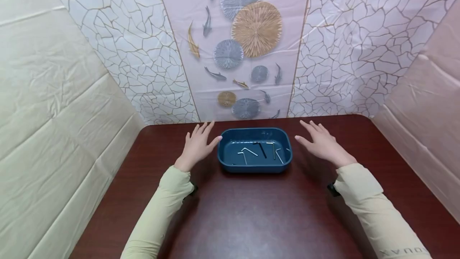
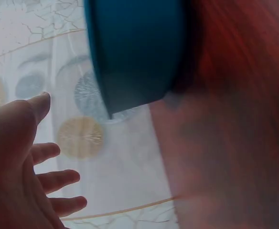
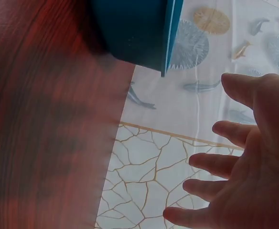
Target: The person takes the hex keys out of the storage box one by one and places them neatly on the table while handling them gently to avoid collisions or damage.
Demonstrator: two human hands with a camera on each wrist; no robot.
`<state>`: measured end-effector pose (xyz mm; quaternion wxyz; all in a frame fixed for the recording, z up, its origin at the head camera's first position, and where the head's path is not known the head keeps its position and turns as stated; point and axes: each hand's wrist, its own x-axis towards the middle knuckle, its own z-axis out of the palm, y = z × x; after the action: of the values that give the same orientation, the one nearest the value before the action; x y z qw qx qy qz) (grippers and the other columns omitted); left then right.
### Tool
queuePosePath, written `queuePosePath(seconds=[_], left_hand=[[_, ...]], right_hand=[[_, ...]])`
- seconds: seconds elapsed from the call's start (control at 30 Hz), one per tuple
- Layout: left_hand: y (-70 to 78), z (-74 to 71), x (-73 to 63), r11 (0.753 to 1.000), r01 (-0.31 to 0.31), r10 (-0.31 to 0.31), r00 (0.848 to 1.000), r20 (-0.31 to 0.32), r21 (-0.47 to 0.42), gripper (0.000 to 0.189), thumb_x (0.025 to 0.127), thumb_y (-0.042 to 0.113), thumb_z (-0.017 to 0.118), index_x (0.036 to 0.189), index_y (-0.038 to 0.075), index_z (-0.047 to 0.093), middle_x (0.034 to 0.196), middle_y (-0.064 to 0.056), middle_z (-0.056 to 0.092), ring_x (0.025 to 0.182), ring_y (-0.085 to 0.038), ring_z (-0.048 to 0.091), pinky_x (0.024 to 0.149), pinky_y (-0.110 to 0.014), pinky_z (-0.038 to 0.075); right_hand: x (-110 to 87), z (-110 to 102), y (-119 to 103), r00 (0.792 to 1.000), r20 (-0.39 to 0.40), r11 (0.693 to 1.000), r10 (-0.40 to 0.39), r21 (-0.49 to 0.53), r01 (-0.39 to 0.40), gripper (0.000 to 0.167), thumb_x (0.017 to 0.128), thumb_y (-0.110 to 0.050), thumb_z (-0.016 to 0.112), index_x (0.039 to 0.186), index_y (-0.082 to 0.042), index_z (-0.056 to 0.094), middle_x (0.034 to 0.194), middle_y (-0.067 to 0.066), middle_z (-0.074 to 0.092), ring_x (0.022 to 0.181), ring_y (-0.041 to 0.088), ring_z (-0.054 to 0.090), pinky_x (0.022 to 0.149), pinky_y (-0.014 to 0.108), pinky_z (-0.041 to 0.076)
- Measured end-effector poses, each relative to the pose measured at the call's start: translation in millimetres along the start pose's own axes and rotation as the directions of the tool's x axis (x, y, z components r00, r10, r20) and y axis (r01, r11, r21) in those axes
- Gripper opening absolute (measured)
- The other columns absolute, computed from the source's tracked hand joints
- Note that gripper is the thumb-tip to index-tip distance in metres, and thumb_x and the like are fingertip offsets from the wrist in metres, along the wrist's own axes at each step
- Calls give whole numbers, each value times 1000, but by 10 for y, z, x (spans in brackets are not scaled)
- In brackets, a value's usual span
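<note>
A blue plastic basin sits on the dark red table toward its back edge. Several hex keys lie loose inside it: a black one, a brass-toned one and silver ones such as this hex key. My left hand is held just left of the basin, fingers spread and nothing in it. On the opposite side, my right hand hovers with its fingers apart, also holding nothing. Both wrist views show the basin's outer wall beyond the spread fingers.
The wooden table runs back to a patterned cloth wall with fish and round motifs. Pale cloth panels stand at the left and right. A dark wrist camera is strapped under the right sleeve.
</note>
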<state>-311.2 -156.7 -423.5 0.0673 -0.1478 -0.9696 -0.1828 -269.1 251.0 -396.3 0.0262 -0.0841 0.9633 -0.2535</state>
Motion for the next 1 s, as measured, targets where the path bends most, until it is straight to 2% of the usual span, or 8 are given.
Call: queuePosePath(seconds=[0.23, 0.33, 0.43, 0.77, 0.9, 1.0], left_hand=[[-114, 220, 11, 986, 59, -43, 993, 106, -157, 76, 101, 54, 52, 160, 12, 29, 153, -18, 44, 138, -36, 45, 108, -55, 38], [-139, 300, -4, 975, 100, -69, 985, 160, -200, 76, 101, 54, 52, 160, 12, 28, 154, -16, 44, 136, -34, 49, 107, -53, 40], [-159, 367, -15, 966, 120, -77, 979, 188, -231, 73, 102, 53, 51, 159, 13, 30, 153, -14, 46, 133, -32, 52, 107, -51, 41], [-131, 395, 0, 926, 127, -50, 975, 219, -355, 64, 105, 46, 51, 157, 12, 35, 155, -12, 44, 138, -30, 46, 109, -52, 38], [-140, 414, 14, 915, 123, -45, 978, 206, -385, 63, 105, 44, 51, 156, 9, 37, 152, -14, 47, 137, -29, 47, 109, -50, 38], [-145, 436, 23, 906, 121, -44, 980, 193, -406, 61, 105, 42, 52, 155, 8, 39, 149, -15, 50, 135, -29, 50, 109, -50, 39]], right_hand=[[110, -1, -124, 998, 2, 998, -59, -1, 59, 74, 103, -42, 55, 159, -4, 25, 159, 33, 21, 145, 54, 15, 110, 71, 17], [163, 7, -198, 997, 6, 997, -82, 6, 81, 72, 103, -39, 56, 158, -3, 26, 158, 32, 25, 145, 52, 21, 112, 67, 21], [221, 8, -273, 995, 11, 995, -96, 2, 96, 70, 104, -38, 55, 158, -4, 28, 157, 29, 29, 144, 49, 26, 112, 65, 24], [474, 13, -559, 984, 18, 984, -177, -19, 178, 59, 105, -31, 55, 153, -1, 38, 152, 25, 41, 139, 44, 39, 110, 60, 32], [597, 40, -690, 979, 57, 981, -194, -15, 195, 55, 104, -28, 56, 150, 0, 44, 145, 26, 50, 130, 42, 50, 103, 59, 40], [690, 80, -768, 968, 94, 972, -231, -12, 233, 49, 103, -25, 58, 145, 0, 50, 135, 26, 58, 117, 38, 60, 96, 55, 47]])
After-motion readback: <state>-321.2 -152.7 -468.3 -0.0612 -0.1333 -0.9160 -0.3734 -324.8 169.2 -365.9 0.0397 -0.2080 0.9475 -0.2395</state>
